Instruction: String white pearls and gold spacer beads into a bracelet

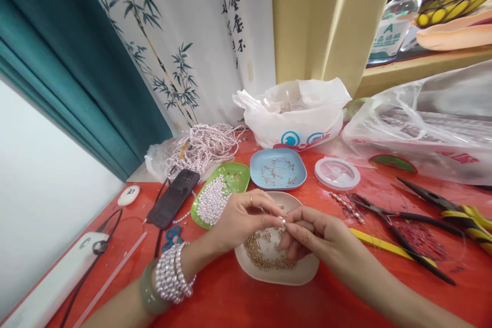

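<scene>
Above a cream plate of small gold beads, my two hands meet fingertip to fingertip. My left hand pinches a small white pearl bead between thumb and index finger. The thumb and index finger of my right hand close on the same bead from the other side; its other fingers curl over the plate. Just left of my left hand, a green tray carries many white pearl beads. A blue tray with small metal pins and findings lies behind the plate.
To the right are cutters, needle-nose pliers, yellow tweezers and a round clear case. A phone, bead strands and a white power strip lie left. Plastic bags stand at the back.
</scene>
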### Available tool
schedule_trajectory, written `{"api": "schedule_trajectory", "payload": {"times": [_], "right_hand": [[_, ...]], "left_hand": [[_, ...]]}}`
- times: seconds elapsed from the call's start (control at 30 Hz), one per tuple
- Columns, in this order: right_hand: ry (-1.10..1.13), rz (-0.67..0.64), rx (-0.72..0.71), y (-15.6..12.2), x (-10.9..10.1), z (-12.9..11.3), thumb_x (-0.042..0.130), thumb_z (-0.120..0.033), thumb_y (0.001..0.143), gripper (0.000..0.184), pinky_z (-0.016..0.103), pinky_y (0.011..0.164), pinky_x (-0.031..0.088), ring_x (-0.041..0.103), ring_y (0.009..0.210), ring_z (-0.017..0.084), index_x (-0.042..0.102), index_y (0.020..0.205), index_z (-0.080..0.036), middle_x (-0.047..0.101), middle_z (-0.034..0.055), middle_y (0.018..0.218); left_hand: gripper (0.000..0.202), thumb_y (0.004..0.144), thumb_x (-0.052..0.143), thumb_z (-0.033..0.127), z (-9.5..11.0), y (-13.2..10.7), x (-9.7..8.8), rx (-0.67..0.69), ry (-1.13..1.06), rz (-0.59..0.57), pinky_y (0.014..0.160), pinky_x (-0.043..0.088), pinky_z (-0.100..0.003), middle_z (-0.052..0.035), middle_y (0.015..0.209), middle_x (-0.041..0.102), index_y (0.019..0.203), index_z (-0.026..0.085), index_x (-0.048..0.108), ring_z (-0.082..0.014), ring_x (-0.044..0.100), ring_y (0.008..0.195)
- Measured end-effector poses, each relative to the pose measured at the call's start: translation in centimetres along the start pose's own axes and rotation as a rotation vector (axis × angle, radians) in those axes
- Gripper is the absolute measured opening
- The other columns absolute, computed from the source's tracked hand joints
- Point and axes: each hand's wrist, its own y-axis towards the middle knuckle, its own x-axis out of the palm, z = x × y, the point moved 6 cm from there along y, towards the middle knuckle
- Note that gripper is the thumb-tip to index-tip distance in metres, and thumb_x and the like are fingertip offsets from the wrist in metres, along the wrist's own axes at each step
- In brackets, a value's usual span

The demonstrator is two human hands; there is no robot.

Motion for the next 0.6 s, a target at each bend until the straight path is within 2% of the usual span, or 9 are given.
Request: {"api": "schedule_trajectory", "payload": {"times": [0.2,0.43,0.6], "right_hand": [[0.021,-0.025,-0.020,0.0,0.0,-0.1,0.055,-0.042,0.076,0.024,0.024,0.056,0.044,0.057,0.056,0.010,0.050,0.077,-0.018,0.062,0.0006,0.067],[0.021,-0.060,-0.026,-0.1,0.1,-0.4,0.054,-0.039,0.077,0.025,0.021,0.054,0.045,0.058,0.058,0.010,0.053,0.090,-0.018,0.059,-0.0003,0.072],[-0.048,-0.008,0.042,0.2,-0.3,-0.3,0.055,-0.044,0.072,0.027,0.019,0.041,0.037,0.046,0.041,0.007,0.054,0.069,-0.016,0.050,-0.0047,0.052]], "left_hand": [[0.008,0.072,0.063,0.020,0.4,-0.1,-0.1,0.023,0.072,-0.033,0.066,0.043,-0.027,-0.0024,0.070,0.061,0.072,0.021,0.070,-0.0129,0.055,0.068],[0.012,0.070,0.064,0.020,1.2,-0.3,0.3,0.075,0.140,-0.019,0.064,0.041,-0.025,-0.0001,0.067,0.052,0.079,0.025,0.071,-0.0113,0.050,0.066],[0.011,0.071,0.063,0.020,1.1,-0.4,0.3,0.053,0.133,0.004,0.063,0.041,-0.025,-0.0002,0.067,0.054,0.077,0.024,0.071,-0.0112,0.051,0.066]]}}
